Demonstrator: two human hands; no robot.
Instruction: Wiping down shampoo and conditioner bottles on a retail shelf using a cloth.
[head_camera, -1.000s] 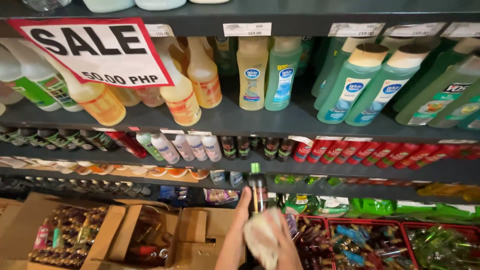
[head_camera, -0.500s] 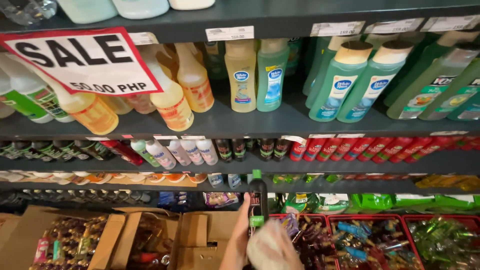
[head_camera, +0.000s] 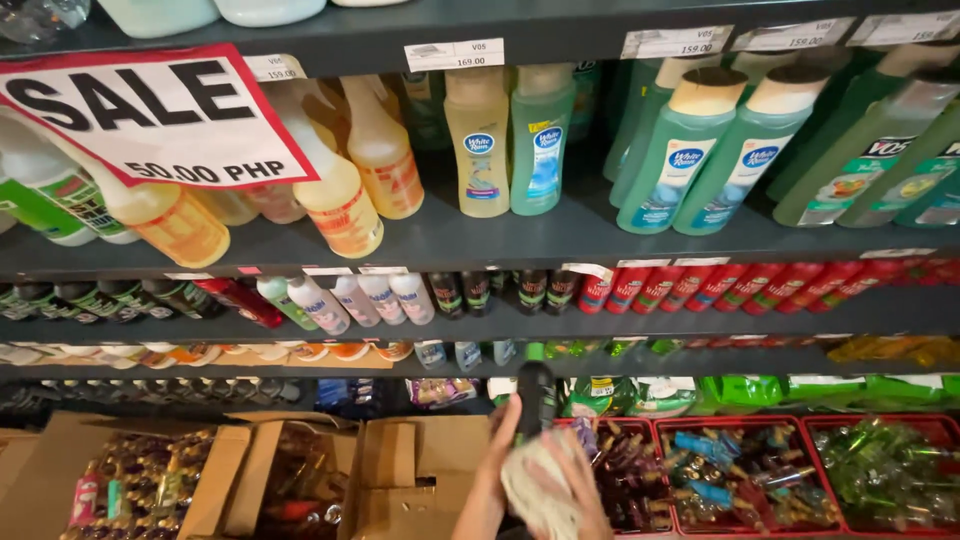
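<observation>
I am holding a small dark bottle (head_camera: 536, 400) in my left hand (head_camera: 497, 470), fingers clamped mid-body; rigid, light, likely slick. My right hand (head_camera: 575, 495) is gripping a soft cloth (head_camera: 540, 485).

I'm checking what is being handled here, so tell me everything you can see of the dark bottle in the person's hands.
The dark bottle is slim, black or near black, with a rounded dark cap on top and a glossy, plastic-looking body. It stands about upright at the bottom centre, before the lowest shelves. The left hand wraps its left side; the right hand presses a whitish cloth against its lower body, hiding that part. Any label is too blurred to make out.
</observation>
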